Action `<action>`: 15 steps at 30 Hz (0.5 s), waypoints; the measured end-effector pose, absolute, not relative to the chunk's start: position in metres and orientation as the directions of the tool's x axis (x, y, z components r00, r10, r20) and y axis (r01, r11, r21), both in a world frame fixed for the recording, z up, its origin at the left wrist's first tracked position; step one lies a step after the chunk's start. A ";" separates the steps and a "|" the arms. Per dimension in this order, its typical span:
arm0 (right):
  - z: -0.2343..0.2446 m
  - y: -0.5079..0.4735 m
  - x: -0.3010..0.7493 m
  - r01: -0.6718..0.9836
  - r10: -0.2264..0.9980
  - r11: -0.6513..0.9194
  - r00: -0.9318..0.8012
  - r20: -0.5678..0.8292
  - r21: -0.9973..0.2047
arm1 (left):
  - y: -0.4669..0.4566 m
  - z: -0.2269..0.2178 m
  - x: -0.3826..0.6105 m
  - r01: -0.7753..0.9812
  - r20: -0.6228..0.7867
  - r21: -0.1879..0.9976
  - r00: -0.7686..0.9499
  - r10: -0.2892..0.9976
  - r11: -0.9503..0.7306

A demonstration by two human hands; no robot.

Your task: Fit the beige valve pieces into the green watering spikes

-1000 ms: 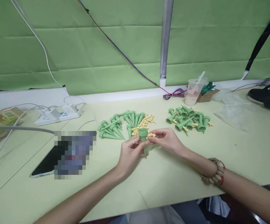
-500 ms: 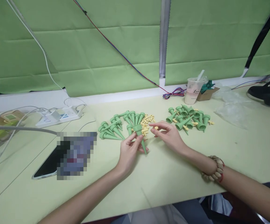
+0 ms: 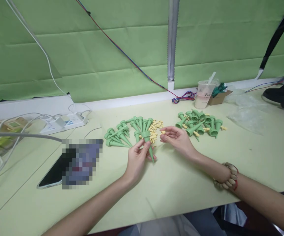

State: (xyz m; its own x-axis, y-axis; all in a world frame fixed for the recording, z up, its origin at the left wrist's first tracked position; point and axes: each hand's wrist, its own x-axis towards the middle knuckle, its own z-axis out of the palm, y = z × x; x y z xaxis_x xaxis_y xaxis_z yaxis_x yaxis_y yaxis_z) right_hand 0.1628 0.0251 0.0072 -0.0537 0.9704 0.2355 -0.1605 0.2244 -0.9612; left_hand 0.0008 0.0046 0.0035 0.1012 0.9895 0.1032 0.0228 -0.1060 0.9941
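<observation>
My left hand [image 3: 136,161] is closed around a green plastic watering spike [image 3: 146,135], its wide capped end up and its point slanting down to the right. Between the thumb and fingertips of my right hand [image 3: 181,143] is a small yellow plastic valve [image 3: 163,132], a short way right of the spike and apart from it. Just behind my hands lies a heap of similar yellow valves [image 3: 157,124]. Several green spikes [image 3: 117,135] lie to the left of that heap. A second group of green spikes [image 3: 195,127], with yellow valves among them, lies beyond my right hand.
A phone [image 3: 55,168], partly blurred out, lies on the left of the table. Behind it are a white power strip [image 3: 68,122] and cables. Toward the back right stand a drink cup [image 3: 202,95] and a small cardboard box [image 3: 217,98], near clear plastic bags [image 3: 246,119].
My right hand has turned a little, and the yellow valve in its fingertips shows more clearly. My left hand keeps the spike in nearly the same pose. The whole view has shifted slightly.
</observation>
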 end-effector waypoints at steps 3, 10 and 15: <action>0.006 0.024 0.162 -0.201 0.955 0.265 -0.079 0.285 -0.943 | 0.004 0.004 0.001 0.021 0.109 0.994 0.083 0.991 -0.111; 0.004 0.022 0.160 -0.175 0.930 0.339 -0.084 0.357 -0.924 | 0.004 0.005 0.000 0.014 0.146 0.989 0.068 0.987 -0.147; 0.006 0.021 0.160 -0.176 0.937 0.327 -0.066 0.342 -0.929 | 0.004 0.004 0.000 0.021 0.187 0.982 0.056 0.981 -0.188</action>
State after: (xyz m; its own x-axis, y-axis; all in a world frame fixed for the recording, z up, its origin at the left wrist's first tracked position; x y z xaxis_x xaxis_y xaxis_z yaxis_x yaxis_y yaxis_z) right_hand 0.1597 0.0215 0.0057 -0.0663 0.9372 0.3423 -0.1762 0.3267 -0.9286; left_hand 0.0001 0.0043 0.0045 0.0555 0.9808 0.1870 0.0214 -0.1884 0.9819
